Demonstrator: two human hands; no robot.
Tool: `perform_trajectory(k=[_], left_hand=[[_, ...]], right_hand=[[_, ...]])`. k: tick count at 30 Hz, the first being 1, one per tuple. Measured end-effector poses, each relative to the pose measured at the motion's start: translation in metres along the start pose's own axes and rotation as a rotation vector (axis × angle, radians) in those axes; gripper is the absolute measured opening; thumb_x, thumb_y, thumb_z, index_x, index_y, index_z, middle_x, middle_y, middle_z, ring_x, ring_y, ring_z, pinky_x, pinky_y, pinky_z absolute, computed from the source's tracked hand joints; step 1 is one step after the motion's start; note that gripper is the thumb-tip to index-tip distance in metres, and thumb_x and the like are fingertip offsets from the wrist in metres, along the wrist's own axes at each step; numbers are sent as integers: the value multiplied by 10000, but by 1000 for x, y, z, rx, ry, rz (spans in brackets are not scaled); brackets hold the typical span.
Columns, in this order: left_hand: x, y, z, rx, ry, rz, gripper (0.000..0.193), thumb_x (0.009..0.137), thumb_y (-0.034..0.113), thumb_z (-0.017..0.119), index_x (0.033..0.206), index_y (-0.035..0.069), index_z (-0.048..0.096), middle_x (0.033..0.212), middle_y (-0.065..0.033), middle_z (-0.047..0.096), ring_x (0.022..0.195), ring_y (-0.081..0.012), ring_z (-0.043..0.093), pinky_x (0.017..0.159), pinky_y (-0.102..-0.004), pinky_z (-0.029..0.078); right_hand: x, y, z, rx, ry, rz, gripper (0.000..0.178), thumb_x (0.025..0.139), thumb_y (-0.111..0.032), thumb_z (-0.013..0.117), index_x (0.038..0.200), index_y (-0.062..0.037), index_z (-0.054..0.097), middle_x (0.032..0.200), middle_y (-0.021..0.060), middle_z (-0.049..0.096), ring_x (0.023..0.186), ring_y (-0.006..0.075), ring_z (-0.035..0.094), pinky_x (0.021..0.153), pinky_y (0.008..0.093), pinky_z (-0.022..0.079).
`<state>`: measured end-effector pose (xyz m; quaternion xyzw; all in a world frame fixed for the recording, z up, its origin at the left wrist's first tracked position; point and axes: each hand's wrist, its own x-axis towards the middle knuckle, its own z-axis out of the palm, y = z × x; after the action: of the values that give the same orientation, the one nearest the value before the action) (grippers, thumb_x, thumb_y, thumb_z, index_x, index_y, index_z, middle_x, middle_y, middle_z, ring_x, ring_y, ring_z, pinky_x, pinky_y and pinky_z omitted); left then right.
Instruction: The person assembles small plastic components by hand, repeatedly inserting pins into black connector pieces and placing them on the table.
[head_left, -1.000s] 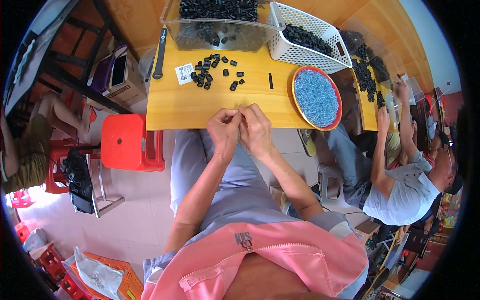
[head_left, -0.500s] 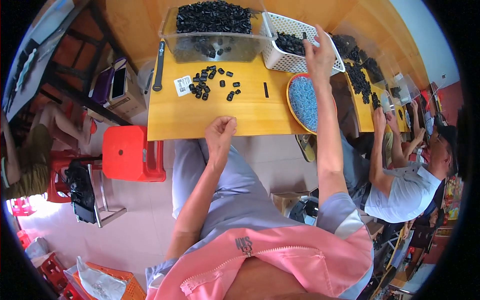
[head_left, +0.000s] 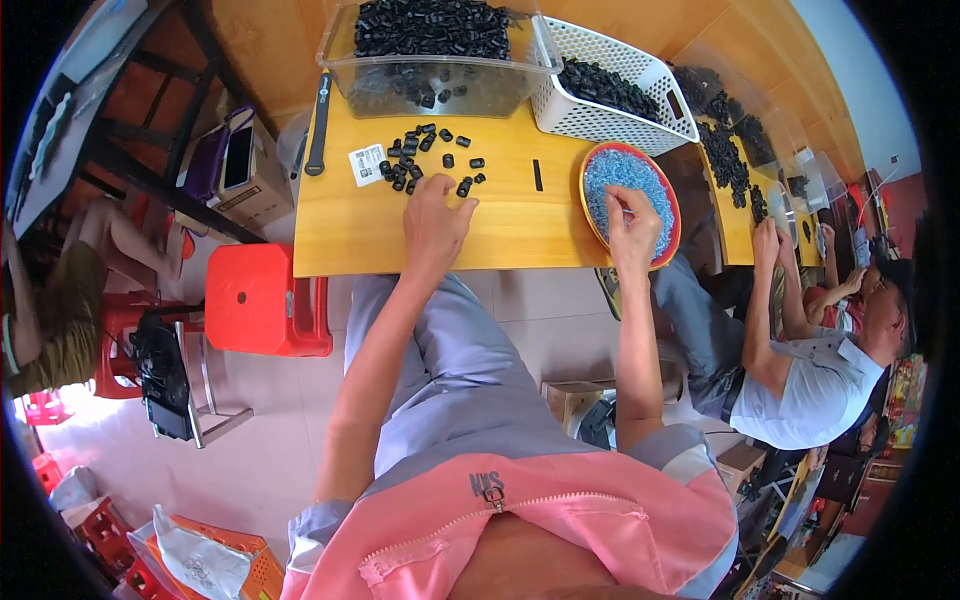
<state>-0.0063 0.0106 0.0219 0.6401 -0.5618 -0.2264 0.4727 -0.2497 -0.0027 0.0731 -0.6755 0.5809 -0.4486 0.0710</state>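
Observation:
My left hand (head_left: 433,228) reaches over the yellow table, its thumb and fingers apart, at the near side of a scatter of small black cylinders (head_left: 409,150). Two or three cylinders (head_left: 464,186) lie right by its fingertips. Over a red and yellow bowl (head_left: 674,215) my right hand (head_left: 634,235) is closed in a pinch. Small translucent blue pieces (head_left: 622,170) fill this bowl. Whatever the pinching fingers hold, if anything, is too small to make out. Beyond the bowl stands a white perforated basket (head_left: 567,118) holding many black parts (head_left: 610,88).
A clear plastic bin (head_left: 440,75) heaped with black parts stands at the back. On the table (head_left: 370,240) lie a dark long-handled tool (head_left: 319,125), a white label (head_left: 367,165) and a black strip (head_left: 537,175). A red stool (head_left: 262,300) is at left; a co-worker (head_left: 810,385) sits at right.
My right hand has come back from the white basket to the bowl of blue pieces. My left hand has moved forward to the black cylinders, and its fingers have opened.

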Motion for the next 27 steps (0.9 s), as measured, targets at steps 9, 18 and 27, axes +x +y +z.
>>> perform_trajectory(k=[9,18,27], left_hand=[[12,-4,14,317,-20,-36,189,708,128,665,831,77,531,877,-94,523,810,-312,559,657,-411,447],[-4,-13,8,17,-15,-23,149,694,66,669,777,22,553,689,-59,574,579,-147,537,549,-272,439],[-24,-2,9,-232,66,-68,145,688,15,674,787,17,567,716,-57,555,515,-120,506,499,-244,420]], right_hand=[[8,31,-37,-37,128,114,100,779,-18,585,854,15,642,802,123,625,700,202,619,626,270,496],[-1,62,-31,-263,-97,165,115,726,-66,645,824,-7,655,817,159,625,717,263,628,656,341,487],[19,63,-9,-415,-164,205,127,705,-112,671,785,-14,654,778,162,627,701,281,620,659,363,477]])
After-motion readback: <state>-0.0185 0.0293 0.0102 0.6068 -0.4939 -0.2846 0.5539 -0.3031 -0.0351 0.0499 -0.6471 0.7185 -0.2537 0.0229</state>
